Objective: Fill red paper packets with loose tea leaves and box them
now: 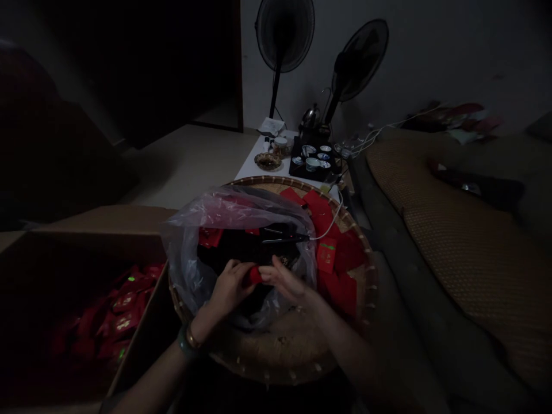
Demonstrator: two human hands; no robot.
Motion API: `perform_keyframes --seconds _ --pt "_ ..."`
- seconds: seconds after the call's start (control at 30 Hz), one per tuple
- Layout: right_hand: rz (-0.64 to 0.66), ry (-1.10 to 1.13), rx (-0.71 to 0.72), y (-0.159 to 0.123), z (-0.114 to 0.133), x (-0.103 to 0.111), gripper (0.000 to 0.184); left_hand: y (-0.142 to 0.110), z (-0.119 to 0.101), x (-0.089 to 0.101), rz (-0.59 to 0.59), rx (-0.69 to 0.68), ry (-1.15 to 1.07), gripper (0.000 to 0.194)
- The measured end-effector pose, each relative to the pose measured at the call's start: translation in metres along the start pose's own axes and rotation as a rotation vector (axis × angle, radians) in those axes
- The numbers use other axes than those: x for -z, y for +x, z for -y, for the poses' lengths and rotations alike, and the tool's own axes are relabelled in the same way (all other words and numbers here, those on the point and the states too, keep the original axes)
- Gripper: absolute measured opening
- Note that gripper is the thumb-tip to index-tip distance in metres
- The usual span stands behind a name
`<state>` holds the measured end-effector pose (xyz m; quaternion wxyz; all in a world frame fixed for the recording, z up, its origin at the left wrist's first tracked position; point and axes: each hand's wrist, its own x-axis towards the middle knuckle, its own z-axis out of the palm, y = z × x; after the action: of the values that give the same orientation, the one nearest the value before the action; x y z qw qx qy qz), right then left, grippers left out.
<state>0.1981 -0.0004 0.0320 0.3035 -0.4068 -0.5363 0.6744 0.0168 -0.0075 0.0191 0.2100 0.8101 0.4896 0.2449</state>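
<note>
Both hands meet over a round woven tray [297, 351] and pinch one small red packet [254, 275] between them. My left hand [230, 284], with a bracelet at the wrist, grips the packet's left end. My right hand [284, 282] holds its right end. Just behind the hands lies a clear plastic bag [215, 224] with dark contents and red packets. A black tool with a white cord [282, 236] rests across the bag's opening. Several red packets [336, 253] lie spread on the tray's right side.
A cardboard box [86, 241] at left holds several red packets [116, 316]. Beyond the tray a low white table carries a black tea tray with cups [313, 161] and a kettle [310, 118]. Two standing fans [284, 34] are behind. A woven-mat sofa [452, 218] runs along the right.
</note>
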Motion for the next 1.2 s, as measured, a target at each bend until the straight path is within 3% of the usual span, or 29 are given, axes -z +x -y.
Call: perform_keyframes --seconds 0.1,0.17,0.2,0.33,0.43,0.57,0.77,0.9,1.0,1.2 --pt "-0.132 0.059 0.011 0.001 0.002 0.023 0.064 0.002 0.014 0.001 -0.091 0.129 -0.073 0.038" --pt "-0.247 -0.192 0.016 0.001 -0.006 0.029 0.042 0.002 0.020 0.000 -0.150 0.193 -0.100 0.038" --pt "-0.250 -0.373 0.019 0.001 -0.012 0.028 0.041 0.002 0.021 -0.001 -0.173 0.217 -0.109 0.039" --pt "-0.081 -0.939 0.011 0.002 -0.036 0.010 0.091 0.001 0.022 -0.004 -0.219 0.229 -0.129 0.047" --pt "-0.053 -1.114 -0.016 0.009 -0.043 -0.004 0.099 -0.001 0.021 -0.003 -0.197 0.182 -0.120 0.061" --pt "-0.031 -1.149 -0.026 0.022 -0.042 -0.008 0.090 -0.004 0.020 0.001 -0.148 0.137 -0.018 0.064" --pt "-0.061 -0.987 0.029 0.033 -0.041 0.006 0.045 -0.007 0.019 0.007 -0.034 0.102 0.125 0.048" --pt "-0.155 -0.977 -0.013 0.038 -0.035 0.006 0.060 -0.008 0.017 0.015 -0.028 0.096 0.107 0.047" --pt "-0.152 -1.012 -0.060 0.043 -0.027 -0.002 0.069 -0.007 0.012 0.022 -0.005 0.099 0.008 0.041" --pt "-0.084 -1.079 -0.076 0.048 -0.020 -0.009 0.044 -0.005 0.007 0.029 -0.006 0.156 -0.127 0.041"
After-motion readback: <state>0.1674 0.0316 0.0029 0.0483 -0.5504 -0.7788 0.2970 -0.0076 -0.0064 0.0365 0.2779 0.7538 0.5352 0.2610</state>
